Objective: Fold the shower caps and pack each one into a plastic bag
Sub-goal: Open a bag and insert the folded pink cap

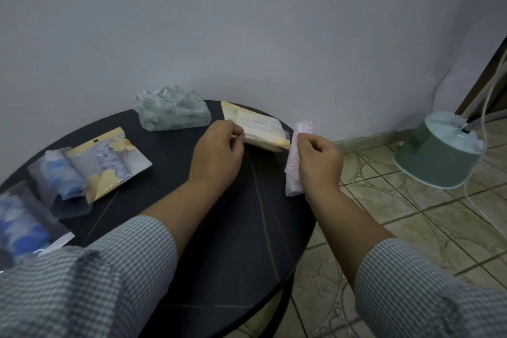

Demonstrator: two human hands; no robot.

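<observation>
My right hand (318, 158) grips a folded pink-and-white shower cap (295, 173), held upright just past the table's right edge. My left hand (219, 151) pinches the near edge of a stack of yellow-trimmed plastic bags (258, 126) lying at the back of the round dark table (233, 228). A crumpled green-patterned shower cap (171, 112) lies at the table's back, left of the bags. On the left, a packed bag with yellow flowers (107, 162) holds a folded blue-patterned cap.
Two more bags with blue caps (59, 173) (22, 225) lie along the table's left edge. A green appliance (441, 151) with a white cord stands on the tiled floor to the right. A grey wall rises right behind the table.
</observation>
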